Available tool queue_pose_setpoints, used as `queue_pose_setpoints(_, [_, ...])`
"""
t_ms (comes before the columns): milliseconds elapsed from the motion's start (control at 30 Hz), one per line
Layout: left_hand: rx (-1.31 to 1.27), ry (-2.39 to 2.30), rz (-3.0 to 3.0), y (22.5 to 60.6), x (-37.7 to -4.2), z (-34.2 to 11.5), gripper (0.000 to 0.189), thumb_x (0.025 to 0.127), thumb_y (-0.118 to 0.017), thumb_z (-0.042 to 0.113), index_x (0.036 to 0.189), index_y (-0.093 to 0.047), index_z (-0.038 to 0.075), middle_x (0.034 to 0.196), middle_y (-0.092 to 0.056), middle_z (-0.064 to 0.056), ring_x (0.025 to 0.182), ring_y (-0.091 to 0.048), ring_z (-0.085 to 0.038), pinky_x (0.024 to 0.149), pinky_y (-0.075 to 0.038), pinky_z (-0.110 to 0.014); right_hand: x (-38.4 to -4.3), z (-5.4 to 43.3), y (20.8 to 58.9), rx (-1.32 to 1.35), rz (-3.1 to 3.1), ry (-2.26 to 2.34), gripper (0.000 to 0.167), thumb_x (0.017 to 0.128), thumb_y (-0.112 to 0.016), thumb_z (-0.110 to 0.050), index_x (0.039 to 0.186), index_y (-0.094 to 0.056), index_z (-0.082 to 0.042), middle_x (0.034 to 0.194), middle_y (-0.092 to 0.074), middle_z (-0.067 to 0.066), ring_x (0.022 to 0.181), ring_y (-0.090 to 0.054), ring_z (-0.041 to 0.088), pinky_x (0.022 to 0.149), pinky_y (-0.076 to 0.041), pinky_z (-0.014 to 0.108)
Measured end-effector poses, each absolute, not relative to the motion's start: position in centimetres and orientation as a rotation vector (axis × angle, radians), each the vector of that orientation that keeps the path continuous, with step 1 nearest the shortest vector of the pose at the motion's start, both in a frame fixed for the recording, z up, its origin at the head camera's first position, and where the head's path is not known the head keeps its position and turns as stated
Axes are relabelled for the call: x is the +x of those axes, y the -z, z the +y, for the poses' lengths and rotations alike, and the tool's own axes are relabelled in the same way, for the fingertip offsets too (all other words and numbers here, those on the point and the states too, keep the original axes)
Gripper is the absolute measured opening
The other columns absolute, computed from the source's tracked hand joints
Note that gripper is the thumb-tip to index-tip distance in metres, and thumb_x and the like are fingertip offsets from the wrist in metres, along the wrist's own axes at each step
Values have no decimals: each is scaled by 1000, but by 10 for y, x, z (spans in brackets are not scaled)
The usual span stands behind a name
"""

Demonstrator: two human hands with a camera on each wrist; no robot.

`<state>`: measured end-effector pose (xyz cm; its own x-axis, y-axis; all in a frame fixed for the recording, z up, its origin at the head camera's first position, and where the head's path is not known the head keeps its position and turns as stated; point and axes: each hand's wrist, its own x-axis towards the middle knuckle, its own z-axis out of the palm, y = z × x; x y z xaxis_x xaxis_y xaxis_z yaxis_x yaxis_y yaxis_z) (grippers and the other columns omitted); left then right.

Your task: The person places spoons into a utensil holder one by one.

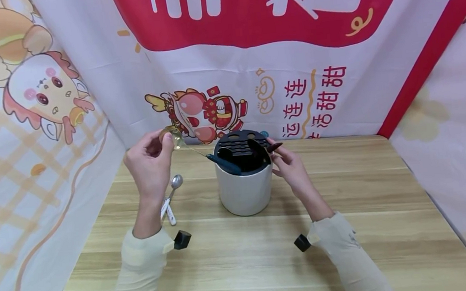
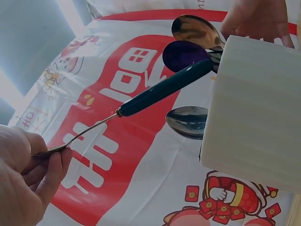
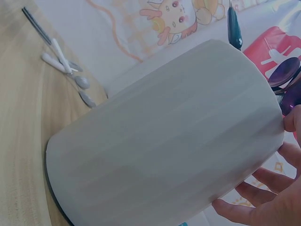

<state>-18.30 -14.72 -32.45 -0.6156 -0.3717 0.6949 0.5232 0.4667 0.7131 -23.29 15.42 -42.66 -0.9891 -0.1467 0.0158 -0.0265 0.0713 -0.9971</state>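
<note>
My left hand pinches a spoon by its metal bowl, left of a white utensil holder. The spoon's dark teal handle slants toward the holder, its end at the holder's rim. My right hand holds the holder's right side, thumb near the rim and bent fingers along the wall. A black slotted insert covers the back part of the holder's mouth. In the left wrist view, a gold spoon, a purple spoon and a dark shiny spoon stick out of it.
White-handled spoons lie crossed on the wooden table, left of the holder. Dark slim sticks lie beyond them in the right wrist view. Printed cloth hangs behind and at both sides.
</note>
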Motion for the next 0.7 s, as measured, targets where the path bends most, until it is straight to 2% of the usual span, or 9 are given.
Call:
queue_pose_setpoints(167, [-168,1240,-1818,325,-186,-143,21,90,-68,12,96,-75,-7,79,-73,-24,62,-58,9,57,-50,-7,-234,154,427,-186,2219,2085,46,105,-44,-15,147,-50,-34,159,-39,2,140,-46,32,103,-47,58])
queue_pose_setpoints(300, [-196,1210,-1818,327,-190,-136,20,91,-68,12,96,-76,-5,81,-74,-21,66,-59,9,60,-50,-7,-233,154,426,-194,2218,2094,46,105,-44,-14,147,-50,-33,159,-40,3,139,-46,32,102,-48,59])
queue_pose_setpoints(433, [-244,1148,-1809,329,-193,-130,17,90,-68,10,95,-77,-4,82,-75,-18,67,-63,-2,62,-51,-7,-232,153,425,-201,2210,2111,46,105,-45,-13,147,-50,-31,158,-41,4,138,-47,32,102,-48,59])
queue_pose_setpoints(567, [-300,1120,-1823,333,-195,-123,15,91,-68,7,95,-77,-4,85,-75,-19,71,-68,-19,66,-52,-6,-231,153,425,-203,2207,2120,47,104,-45,-12,148,-50,-29,156,-43,6,136,-47,32,102,-48,59])
queue_pose_setpoints(700, [-335,1129,-1884,338,-194,-117,17,93,-68,10,99,-77,-3,92,-76,-19,77,-72,-27,72,-53,-5,-232,154,425,-193,2210,2116,46,104,-45,-12,147,-50,-29,156,-44,7,136,-48,32,102,-48,59])
